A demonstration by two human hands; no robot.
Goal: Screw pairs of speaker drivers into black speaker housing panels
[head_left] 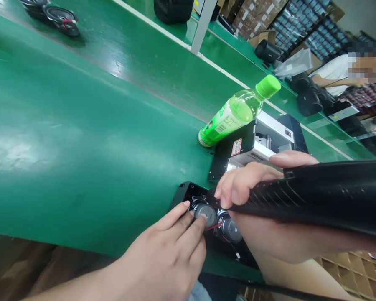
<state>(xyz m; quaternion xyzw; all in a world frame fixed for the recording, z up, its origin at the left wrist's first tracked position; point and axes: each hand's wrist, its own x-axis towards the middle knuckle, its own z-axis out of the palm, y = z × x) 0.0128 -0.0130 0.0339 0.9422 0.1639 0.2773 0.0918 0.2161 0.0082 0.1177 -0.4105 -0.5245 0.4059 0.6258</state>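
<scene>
Open speaker housing (183, 194) on the conveyor belt (81, 125), two drivers (203, 213) seated side by side in it, left hand (166, 251) on the nearer-left one. Right hand (253, 209) holds a speaker shell (332, 196) over the housing's right end. Behind them, a plastic bottle (232, 117) lies on its side against a speaker unit (257, 146).

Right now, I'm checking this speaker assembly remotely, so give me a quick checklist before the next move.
Left hand on the speaker driver: ok, fingertips rest on its face.
Right hand on the black speaker shell: ok, fingers wrap around it.
Second speaker driver in the black housing: ok, it sits beside the first.
Red wire: cannot tell whether it is pinched.
Green-capped bottle: ok, lying on its side, apart from both hands.
</scene>
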